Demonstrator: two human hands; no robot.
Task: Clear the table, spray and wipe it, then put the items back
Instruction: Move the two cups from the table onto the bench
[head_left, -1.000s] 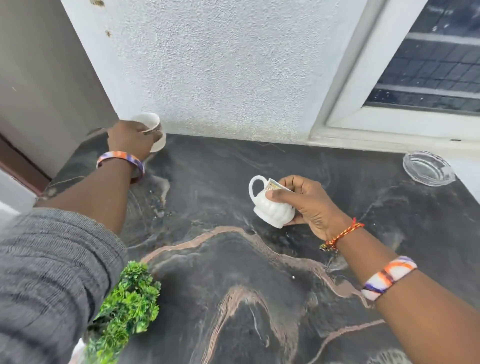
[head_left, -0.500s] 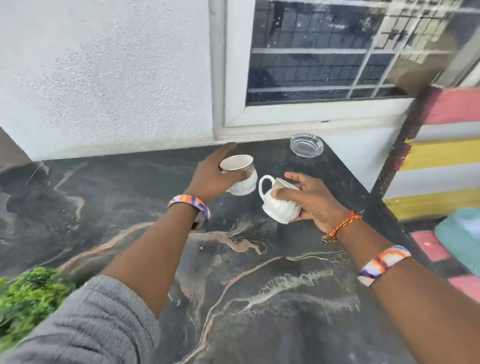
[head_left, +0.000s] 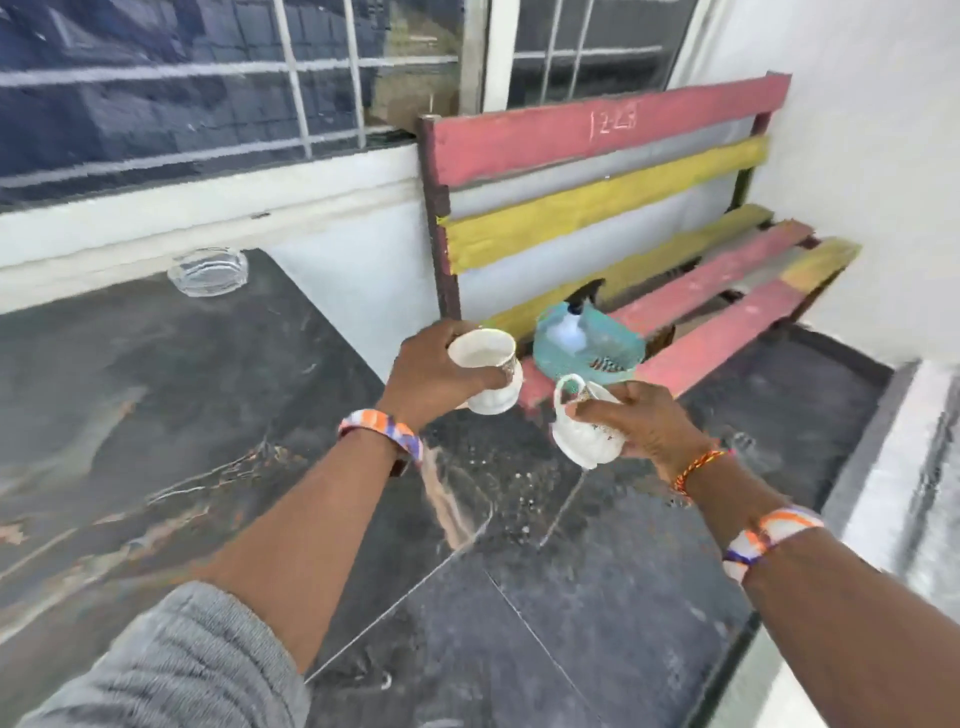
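Observation:
My left hand grips a white cup held upright, past the right edge of the dark marble table. A white ribbed cup with a handle sits tilted in my right hand, just right of the first cup. Both cups hang in the air over the dark floor, close to the near end of a red and yellow slatted bench. On that bench lies a teal cloth with a clear spray bottle resting on it. A glass ashtray stays at the table's far right corner.
A barred window and its white sill run behind the table. White walls close in behind and to the right of the bench. Dark floor tiles lie below my arms, with a pale ledge at the right.
My view has swung right from the table to the bench. Both hands have carried their cups off the tabletop and toward the bench. The green plant is out of view.

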